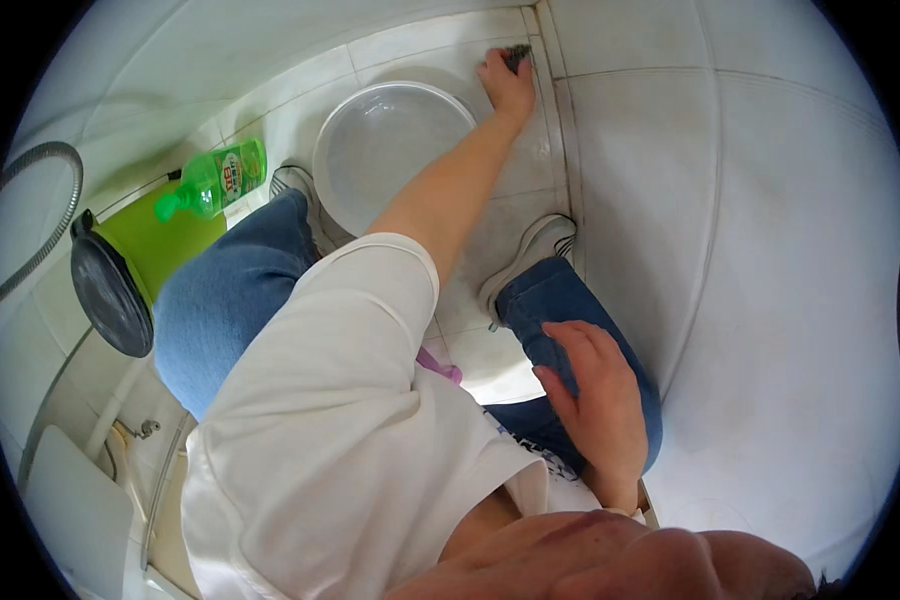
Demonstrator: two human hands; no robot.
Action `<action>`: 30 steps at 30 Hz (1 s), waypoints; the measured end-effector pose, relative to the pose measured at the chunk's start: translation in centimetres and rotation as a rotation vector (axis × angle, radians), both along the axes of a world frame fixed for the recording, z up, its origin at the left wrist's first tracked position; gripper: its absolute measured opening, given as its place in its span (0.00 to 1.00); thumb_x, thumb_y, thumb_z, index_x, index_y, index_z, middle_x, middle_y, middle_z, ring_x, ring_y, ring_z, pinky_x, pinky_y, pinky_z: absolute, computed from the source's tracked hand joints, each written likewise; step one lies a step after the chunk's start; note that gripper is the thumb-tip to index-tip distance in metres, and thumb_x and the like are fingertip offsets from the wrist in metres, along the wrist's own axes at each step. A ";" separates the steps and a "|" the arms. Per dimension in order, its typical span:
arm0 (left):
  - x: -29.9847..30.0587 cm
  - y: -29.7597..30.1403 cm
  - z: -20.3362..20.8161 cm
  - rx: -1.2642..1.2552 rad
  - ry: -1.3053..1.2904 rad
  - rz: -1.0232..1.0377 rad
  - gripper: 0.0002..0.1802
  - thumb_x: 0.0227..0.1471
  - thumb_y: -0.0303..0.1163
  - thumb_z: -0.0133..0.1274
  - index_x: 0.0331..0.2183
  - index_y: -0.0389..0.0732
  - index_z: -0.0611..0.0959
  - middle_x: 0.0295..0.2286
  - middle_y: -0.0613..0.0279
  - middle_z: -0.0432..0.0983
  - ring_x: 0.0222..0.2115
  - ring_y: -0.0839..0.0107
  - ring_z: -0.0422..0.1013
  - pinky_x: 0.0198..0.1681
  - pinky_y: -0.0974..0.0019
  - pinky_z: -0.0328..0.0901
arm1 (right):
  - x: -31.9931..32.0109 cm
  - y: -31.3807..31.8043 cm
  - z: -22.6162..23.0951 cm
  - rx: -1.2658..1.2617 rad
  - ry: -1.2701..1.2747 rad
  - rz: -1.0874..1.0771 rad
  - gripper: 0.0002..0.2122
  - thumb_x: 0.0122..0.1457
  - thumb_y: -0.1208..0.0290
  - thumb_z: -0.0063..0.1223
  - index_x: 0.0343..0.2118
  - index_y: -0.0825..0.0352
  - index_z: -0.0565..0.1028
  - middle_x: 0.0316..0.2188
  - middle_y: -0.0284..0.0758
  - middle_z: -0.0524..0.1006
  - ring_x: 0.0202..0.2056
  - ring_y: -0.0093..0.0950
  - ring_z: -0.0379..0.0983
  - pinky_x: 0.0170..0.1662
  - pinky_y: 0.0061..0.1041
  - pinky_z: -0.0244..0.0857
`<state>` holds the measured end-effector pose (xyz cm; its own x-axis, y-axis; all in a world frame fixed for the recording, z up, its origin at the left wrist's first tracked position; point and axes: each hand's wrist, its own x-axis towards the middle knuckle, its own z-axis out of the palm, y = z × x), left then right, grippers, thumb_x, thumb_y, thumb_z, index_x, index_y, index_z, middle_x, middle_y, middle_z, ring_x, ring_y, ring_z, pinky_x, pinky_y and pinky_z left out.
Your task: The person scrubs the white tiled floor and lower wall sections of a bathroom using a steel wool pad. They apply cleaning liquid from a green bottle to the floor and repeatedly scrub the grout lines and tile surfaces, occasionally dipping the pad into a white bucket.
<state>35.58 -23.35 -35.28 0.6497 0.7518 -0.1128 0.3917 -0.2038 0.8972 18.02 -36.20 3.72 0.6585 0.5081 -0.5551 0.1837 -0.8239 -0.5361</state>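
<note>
My left arm stretches forward across the white basin [324, 160] to the far corner. There my left hand [510, 88] is closed around a dark grey scouring pad [516, 58], held where the floor tiles meet the right wall. The pad looks like steel wool; its underside is hidden. Over my bent right knee lies my right hand [600, 395], its fingers stretched out and nothing in it. The round basin sits on the floor between my feet, with what looks like water inside.
A green detergent bottle [238, 178] is at the left, beside a lime-green bin [170, 235] with a black lid. A metal shower hose [68, 160] hangs along the left wall. White tiled wall [650, 150] rises close on the right. Something purple [440, 367] shows beneath me.
</note>
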 end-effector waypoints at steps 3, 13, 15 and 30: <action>0.9 1.4 -0.5 0.372 0.106 -0.343 0.27 0.42 0.29 0.56 0.47 0.36 0.71 0.42 0.43 0.68 0.46 0.49 0.62 0.48 0.55 0.60 | 0.1 -0.2 0.3 0.002 -0.019 0.001 0.17 0.48 0.74 0.57 0.43 0.68 0.70 0.40 0.41 0.71 0.41 0.41 0.68 0.42 0.34 0.64; -8.8 -7.1 -0.1 0.316 0.531 -1.253 0.32 0.49 0.27 0.45 0.58 0.48 0.61 0.51 0.48 0.58 0.50 0.53 0.61 0.48 0.50 0.61 | 0.2 -0.1 0.5 0.046 -0.027 0.017 0.18 0.46 0.75 0.58 0.42 0.68 0.69 0.40 0.42 0.71 0.40 0.40 0.68 0.40 0.34 0.65; -12.4 -9.4 -1.4 0.377 0.484 -1.295 0.29 0.50 0.29 0.45 0.55 0.50 0.65 0.48 0.52 0.61 0.48 0.58 0.64 0.44 0.53 0.63 | 0.3 0.2 0.3 0.017 -0.027 0.031 0.18 0.46 0.75 0.58 0.42 0.68 0.69 0.40 0.42 0.71 0.40 0.40 0.68 0.41 0.35 0.65; 1.2 -0.3 2.6 0.768 0.497 -0.788 0.15 0.52 0.34 0.44 0.42 0.47 0.78 0.43 0.62 0.68 0.46 0.68 0.65 0.42 0.57 0.61 | 0.6 -1.7 0.1 0.022 0.060 -0.038 0.19 0.47 0.75 0.58 0.43 0.69 0.69 0.40 0.42 0.71 0.42 0.40 0.67 0.43 0.34 0.64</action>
<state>36.77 -23.60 -32.73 0.9726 0.1493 -0.1780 0.1877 -0.9564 0.2237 18.67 -37.89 3.85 0.6433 0.4958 -0.5834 0.1197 -0.8178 -0.5629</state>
